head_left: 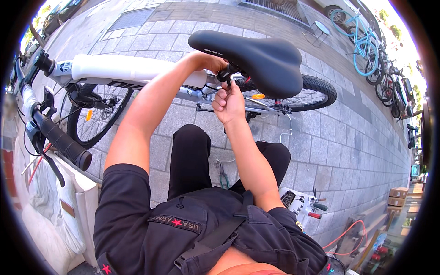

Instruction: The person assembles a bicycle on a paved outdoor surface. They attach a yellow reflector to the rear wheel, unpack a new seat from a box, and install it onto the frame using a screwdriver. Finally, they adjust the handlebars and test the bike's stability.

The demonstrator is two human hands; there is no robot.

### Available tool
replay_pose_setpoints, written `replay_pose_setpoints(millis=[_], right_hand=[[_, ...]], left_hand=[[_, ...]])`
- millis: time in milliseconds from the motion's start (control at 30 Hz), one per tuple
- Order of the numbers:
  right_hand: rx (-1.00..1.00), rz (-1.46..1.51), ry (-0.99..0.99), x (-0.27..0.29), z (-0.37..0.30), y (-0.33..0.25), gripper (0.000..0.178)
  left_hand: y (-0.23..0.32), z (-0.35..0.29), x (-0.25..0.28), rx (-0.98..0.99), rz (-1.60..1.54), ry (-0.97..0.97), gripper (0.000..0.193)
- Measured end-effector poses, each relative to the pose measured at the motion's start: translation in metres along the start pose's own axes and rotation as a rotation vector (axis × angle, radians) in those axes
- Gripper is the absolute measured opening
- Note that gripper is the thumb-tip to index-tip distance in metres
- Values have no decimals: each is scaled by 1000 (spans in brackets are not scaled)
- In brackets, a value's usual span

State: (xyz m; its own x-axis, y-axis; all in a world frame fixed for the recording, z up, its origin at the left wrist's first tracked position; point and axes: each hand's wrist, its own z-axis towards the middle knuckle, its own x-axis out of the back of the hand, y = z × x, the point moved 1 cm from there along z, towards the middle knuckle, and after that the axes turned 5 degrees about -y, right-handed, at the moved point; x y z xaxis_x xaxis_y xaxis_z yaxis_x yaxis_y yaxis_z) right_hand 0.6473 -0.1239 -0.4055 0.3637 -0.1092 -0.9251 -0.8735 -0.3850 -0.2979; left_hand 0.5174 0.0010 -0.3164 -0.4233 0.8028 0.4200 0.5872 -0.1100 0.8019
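Observation:
A bicycle stands across in front of me, with a black saddle on a dark seat post. My left hand reaches over the frame and curls around the seat post just under the saddle's nose; its fingertips are partly hidden. Just below, my right hand is closed, thumb and finger pinched at a small dark piece under the post head. What it holds is too small to tell. White padding wraps the top tube. To the left is the handlebar with its black grip.
Pliers lie on the paving between my knees. A white tray of tools is at my right, near an orange hose. A white padded seat stands at left. Parked bikes, one light blue, line the far right.

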Motion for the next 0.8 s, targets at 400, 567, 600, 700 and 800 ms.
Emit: replay_pose_setpoints(millis=[400,567,600,700,800], right_hand=[[117,-150,131,3,2,1,37],[141,-617,223,-9,-11,-9,36],[239,-762,211,-15,-13,-13,37],[454,-1198,177,-21,-10,-22,49],[481,-1512,198,-26,-1,-29,57]], left_hand=[[5,5,0,31,86,40,18],[-83,59,18,44,-280,80,31],[-82,67,16,50,-280,111,30],[-71,81,4,72,-61,213,25],[-62,83,2,59,108,321,24]])
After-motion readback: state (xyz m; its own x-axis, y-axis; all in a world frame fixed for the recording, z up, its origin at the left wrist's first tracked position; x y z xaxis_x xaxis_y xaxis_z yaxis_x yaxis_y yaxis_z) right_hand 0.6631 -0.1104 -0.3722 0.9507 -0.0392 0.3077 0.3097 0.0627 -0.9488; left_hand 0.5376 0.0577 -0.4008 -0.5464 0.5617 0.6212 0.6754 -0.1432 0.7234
